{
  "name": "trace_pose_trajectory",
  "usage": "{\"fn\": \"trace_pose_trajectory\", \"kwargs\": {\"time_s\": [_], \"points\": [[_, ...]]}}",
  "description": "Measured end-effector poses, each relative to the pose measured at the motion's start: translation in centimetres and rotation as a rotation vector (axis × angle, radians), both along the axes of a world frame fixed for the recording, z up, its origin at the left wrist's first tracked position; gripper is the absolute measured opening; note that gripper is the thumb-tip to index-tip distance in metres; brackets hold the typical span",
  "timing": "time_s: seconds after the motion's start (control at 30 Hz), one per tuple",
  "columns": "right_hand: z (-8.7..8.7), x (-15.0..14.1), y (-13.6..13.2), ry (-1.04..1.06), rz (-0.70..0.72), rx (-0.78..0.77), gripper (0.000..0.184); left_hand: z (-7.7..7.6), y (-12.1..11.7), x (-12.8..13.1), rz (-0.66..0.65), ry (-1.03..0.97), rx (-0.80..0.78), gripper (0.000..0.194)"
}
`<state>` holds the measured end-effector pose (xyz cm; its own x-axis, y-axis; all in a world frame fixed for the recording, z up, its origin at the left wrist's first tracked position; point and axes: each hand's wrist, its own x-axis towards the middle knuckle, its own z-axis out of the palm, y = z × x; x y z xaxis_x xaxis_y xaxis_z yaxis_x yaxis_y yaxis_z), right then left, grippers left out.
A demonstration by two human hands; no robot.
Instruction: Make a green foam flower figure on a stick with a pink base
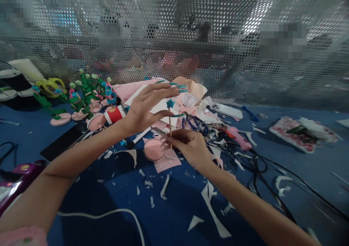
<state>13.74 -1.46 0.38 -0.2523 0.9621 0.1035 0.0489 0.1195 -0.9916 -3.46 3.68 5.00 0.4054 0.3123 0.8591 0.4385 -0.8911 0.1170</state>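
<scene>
My right hand (191, 144) pinches the lower end of a thin wooden stick (170, 124) and holds it upright; a small teal star (170, 103) sits on its top. My left hand (149, 106) hovers just left of the star, fingers stretched out toward the right, its thumb tip near the stick's upper part. Teal nail tips show at the finger ends. Below the hands a pink foam disc (154, 149) lies on a pink sheet scrap (169, 162) on the blue table (174, 209).
Finished foam flowers on pink discs (81, 104) stand at the back left with a red-white glue bottle (116, 114). Blue-handled scissors (195, 124), a pink glue gun (238, 137), black cables (259, 169), a white phone (227, 110) and paper offcuts crowd the middle. A perforated screen closes the back.
</scene>
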Motion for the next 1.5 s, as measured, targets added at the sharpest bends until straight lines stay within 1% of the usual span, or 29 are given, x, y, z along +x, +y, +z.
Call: {"fn": "trace_pose_trajectory", "kwargs": {"time_s": [0.13, 0.2, 0.3, 0.37, 0.47, 0.57, 0.67, 0.77, 0.83, 0.93, 1.0, 1.07, 1.2, 1.27, 1.33, 1.5], "points": [[0.2, -0.2, -0.4, -0.020, 0.015, 0.053, 0.021, -0.4, 0.0, 0.2, -0.032, -0.023, 0.069, 0.038], [0.1, -0.1, -0.4, -0.030, 0.015, 0.072, 0.020, -0.6, 0.2, 0.2, -0.037, -0.040, 0.069, 0.037], [-0.1, 0.0, -0.5, -0.024, 0.006, 0.084, 0.019, -0.6, 0.1, 0.1, -0.041, -0.091, 0.021, 0.036], [-0.2, 0.0, -0.6, -0.044, -0.015, 0.125, 0.018, -0.7, -0.1, 0.1, -0.038, -0.138, -0.021, 0.036], [0.0, 0.1, -0.9, -0.134, -0.119, 0.228, 0.015, -0.8, -0.5, 0.1, -0.045, -0.218, -0.074, 0.043], [0.4, 0.2, -1.2, -0.196, -0.215, 0.324, 0.013, -0.8, -0.7, 0.2, -0.103, -0.293, -0.155, 0.050], [0.6, 0.3, -1.3, -0.211, -0.239, 0.403, 0.012, -0.3, -0.6, 0.1, -0.213, -0.327, -0.294, 0.054], [0.6, 0.5, -1.3, -0.233, -0.255, 0.468, 0.011, 0.6, -0.6, -0.3, -0.314, -0.333, -0.459, 0.046], [0.6, 0.6, -1.3, -0.253, -0.271, 0.506, 0.011, 1.2, -0.8, -0.6, -0.324, -0.334, -0.540, 0.040], [0.7, 0.7, -1.4, -0.304, -0.288, 0.574, 0.012, 1.7, -1.0, -0.8, -0.299, -0.310, -0.601, 0.033], [0.8, 0.7, -1.5, -0.336, -0.297, 0.624, 0.012, 1.8, -1.1, -0.9, -0.318, -0.300, -0.603, 0.030], [0.8, 0.6, -1.6, -0.356, -0.307, 0.669, 0.011, 1.8, -0.9, -0.9, -0.365, -0.306, -0.582, 0.027], [0.8, 0.6, -1.5, -0.351, -0.301, 0.792, 0.009, 1.7, -0.1, -1.0, -0.457, -0.293, -0.474, 0.022], [0.7, 0.6, -1.5, -0.337, -0.291, 0.850, 0.009, 1.6, 0.2, -1.2, -0.459, -0.255, -0.425, 0.022], [0.6, 0.7, -1.4, -0.336, -0.287, 0.882, 0.009, 1.6, 0.4, -1.3, -0.433, -0.216, -0.396, 0.022], [0.6, 0.8, -1.3, -0.355, -0.293, 0.904, 0.009, 1.7, 0.3, -1.3, -0.398, -0.182, -0.331, 0.022]]}}
